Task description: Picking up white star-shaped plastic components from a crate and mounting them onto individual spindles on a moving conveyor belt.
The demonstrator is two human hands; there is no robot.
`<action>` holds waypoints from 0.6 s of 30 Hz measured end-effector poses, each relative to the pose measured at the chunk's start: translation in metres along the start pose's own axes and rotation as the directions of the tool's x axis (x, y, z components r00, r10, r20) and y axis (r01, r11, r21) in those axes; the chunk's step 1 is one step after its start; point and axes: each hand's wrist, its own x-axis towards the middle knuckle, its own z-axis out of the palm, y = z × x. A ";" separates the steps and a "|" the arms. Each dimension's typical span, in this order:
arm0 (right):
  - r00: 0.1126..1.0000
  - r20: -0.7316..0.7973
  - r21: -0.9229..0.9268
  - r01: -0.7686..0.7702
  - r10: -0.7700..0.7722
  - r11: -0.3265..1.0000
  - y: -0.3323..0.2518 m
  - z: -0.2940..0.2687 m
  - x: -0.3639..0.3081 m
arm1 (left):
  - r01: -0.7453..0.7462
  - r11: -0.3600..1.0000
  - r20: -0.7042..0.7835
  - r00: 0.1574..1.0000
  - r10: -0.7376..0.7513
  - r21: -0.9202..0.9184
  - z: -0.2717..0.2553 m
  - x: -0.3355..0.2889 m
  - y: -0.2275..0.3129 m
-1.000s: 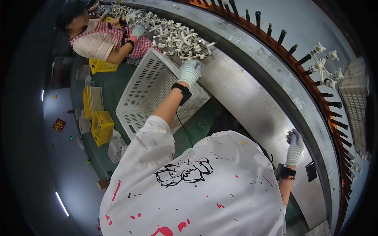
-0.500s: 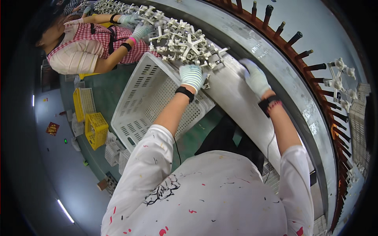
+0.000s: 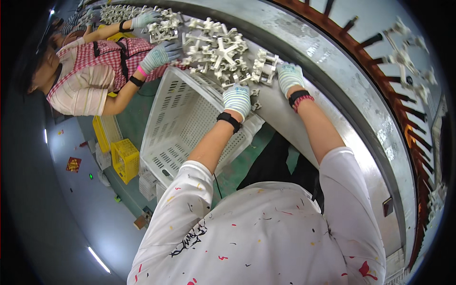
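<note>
My left hand [image 3: 236, 99], in a striped glove, is at the near edge of a pile of white, branched, star-shaped parts [image 3: 223, 53]. Its fingers are bent, and what they hold is hidden under them. Small white parts [image 3: 256, 99] lie just right of it. My right hand [image 3: 290, 78], gloved the same way, rests farther right on the metal table [image 3: 304, 114]. Its fingers stretch forward beside a cluster of white branched parts [image 3: 264, 67], and no part shows in its grasp.
A large white perforated crate [image 3: 156, 111] stands left of my arms. A co-worker in a checked apron [image 3: 126, 57] reaches over more parts at the far left. On the right runs a curved rail with dark pegs [image 3: 370, 41], some carrying white parts [image 3: 403, 57]. Yellow crates [image 3: 125, 161] sit on the floor.
My right hand has come left from over the bare table to the parts. The left hand has shifted slightly right. A co-worker's near hand has moved lower, and the view has turned a little.
</note>
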 end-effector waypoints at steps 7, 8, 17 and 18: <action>0.946 0.243 0.254 -0.275 0.214 0.927 0.080 -0.001 -0.166 | -0.374 0.919 -0.097 0.926 0.364 -0.124 -0.007 -0.045 0.077; 0.941 0.228 0.305 -0.314 0.251 0.899 0.084 -0.002 -0.184 | -0.392 0.909 -0.138 0.917 0.374 -0.141 -0.011 -0.049 0.087; 0.791 0.313 0.632 -0.587 0.526 0.506 0.198 -0.054 -0.416 | -0.528 0.690 -0.102 0.824 0.557 -0.495 -0.025 -0.084 0.253; 0.722 0.433 0.719 -0.638 0.540 0.277 0.207 -0.063 -0.442 | -0.542 0.691 -0.130 0.822 0.554 -0.478 -0.024 -0.085 0.269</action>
